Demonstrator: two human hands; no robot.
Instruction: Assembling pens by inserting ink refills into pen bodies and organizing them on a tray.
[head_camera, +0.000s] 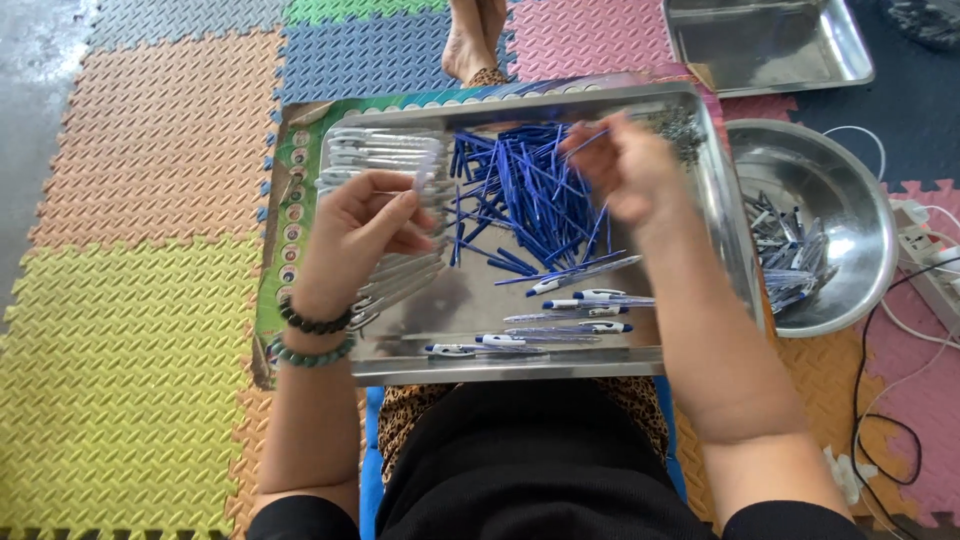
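Observation:
A steel tray rests on my lap. My left hand pinches a clear pen barrel above a row of clear barrels at the tray's left. Blurred with motion, my right hand hovers over a heap of blue ink refills and holds one thin blue refill between its fingers. Several assembled pens with blue and white tops lie along the tray's near edge.
A round steel bowl holding several pen parts stands right of the tray. A second steel tray lies at the back right. White cables and a power strip run along the right. Coloured foam mats cover the floor; a bare foot shows ahead.

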